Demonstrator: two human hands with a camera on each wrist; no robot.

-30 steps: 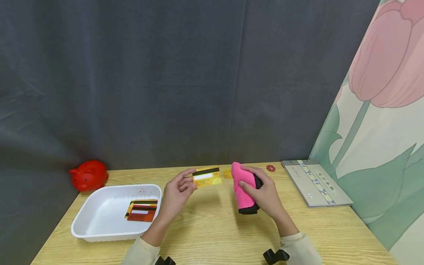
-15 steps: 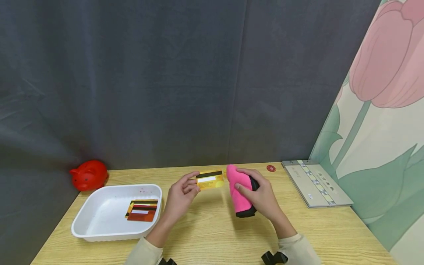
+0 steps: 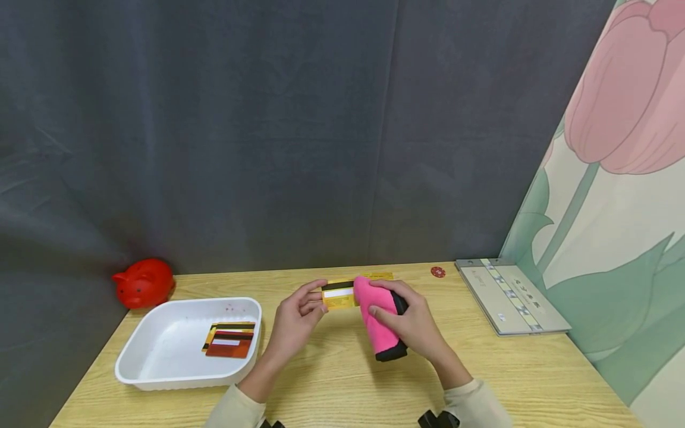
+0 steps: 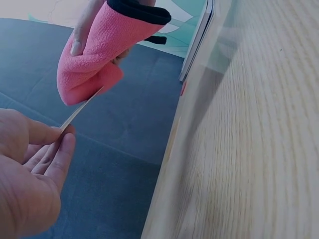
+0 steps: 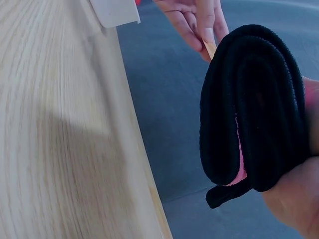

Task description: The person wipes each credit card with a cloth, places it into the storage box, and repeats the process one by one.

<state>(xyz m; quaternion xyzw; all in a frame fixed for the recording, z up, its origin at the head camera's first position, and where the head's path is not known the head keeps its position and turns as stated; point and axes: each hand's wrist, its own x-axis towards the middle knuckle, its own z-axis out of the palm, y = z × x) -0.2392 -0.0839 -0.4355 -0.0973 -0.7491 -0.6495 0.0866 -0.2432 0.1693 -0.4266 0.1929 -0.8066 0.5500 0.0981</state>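
Observation:
Between thumb and fingers, my left hand (image 3: 293,321) pinches a yellow bank card (image 3: 336,295) with a black stripe and a white strip. My right hand (image 3: 412,324) grips a folded pink cloth (image 3: 374,321) with black edging, held above the table. In the head view the cloth covers the card's right end. From the left wrist, the card (image 4: 82,110) appears edge-on, its far end at the lower fold of the cloth (image 4: 94,55). The right wrist view shows the cloth's black edging (image 5: 254,109) folded in layers.
A white tray (image 3: 139,380) at the left holds several striped cards (image 3: 230,343). Behind it sits a red piggy bank (image 3: 144,284). Another yellow piece (image 3: 381,276) lies at the table's back edge, near a red chip (image 3: 437,271). A grey album (image 3: 508,297) lies at the right.
My right hand has brought the cloth left and slightly down, onto the card's right end. My left hand has shifted a little right with the card. The yellow piece behind is more exposed.

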